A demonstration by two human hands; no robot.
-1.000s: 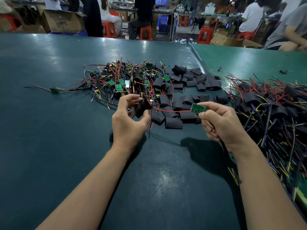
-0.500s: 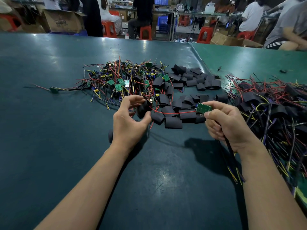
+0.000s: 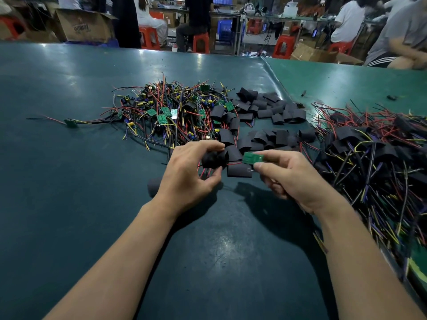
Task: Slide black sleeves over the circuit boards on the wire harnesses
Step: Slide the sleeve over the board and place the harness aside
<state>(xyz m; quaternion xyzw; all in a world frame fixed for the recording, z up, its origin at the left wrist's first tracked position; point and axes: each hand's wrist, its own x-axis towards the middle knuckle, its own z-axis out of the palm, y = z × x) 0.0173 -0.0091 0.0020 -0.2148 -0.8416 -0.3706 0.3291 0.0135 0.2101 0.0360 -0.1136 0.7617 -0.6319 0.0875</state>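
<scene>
Green table (image 3: pixel 69 204), cardboard box (image 3: pixel 84 25), red stools (image 3: pixel 200 42), seated workers (image 3: pixel 346 19)

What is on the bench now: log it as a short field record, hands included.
left hand: fingers pinch a black sleeve
right hand: pinches a green circuit board, bare
link: red wire runs from sleeve to board
centre: loose sleeves
far left: unsleeved harnesses
right: sleeved harnesses
surface: green table

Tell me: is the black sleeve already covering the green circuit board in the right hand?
No: the circuit board sits bare in the right hand, while the left hand holds the black sleeve apart.
</scene>
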